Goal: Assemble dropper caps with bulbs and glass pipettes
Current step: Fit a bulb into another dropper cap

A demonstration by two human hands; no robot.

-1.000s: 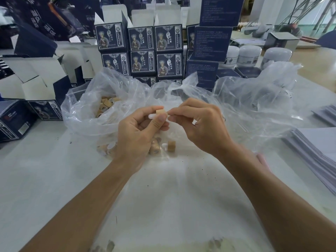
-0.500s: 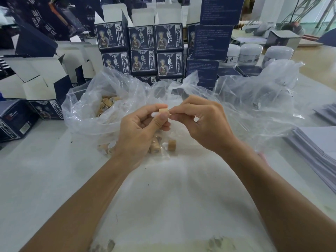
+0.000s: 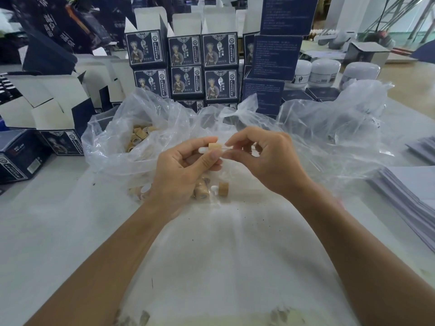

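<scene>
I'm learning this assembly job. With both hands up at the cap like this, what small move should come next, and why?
Probably push the glass pipette further left into the tan cap. The left hand pinches the cap, its white bulb already sticking out the far side, while the right hand pinches the pipette lined up at the cap's open end.

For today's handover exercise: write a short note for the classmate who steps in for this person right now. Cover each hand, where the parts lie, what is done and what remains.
Left hand grips a tan cap with a white bulb sticking out of its left end.
Right hand pinches a thin glass pipette whose tip meets the cap's open right end; how far it is seated cannot be told.
Loose caps sit in the clear bag at left; a few cap pieces lie on the table below the hands.
Done: bulb fitted in cap.
Left: seat the pipette, set the piece aside, repeat.
</scene>
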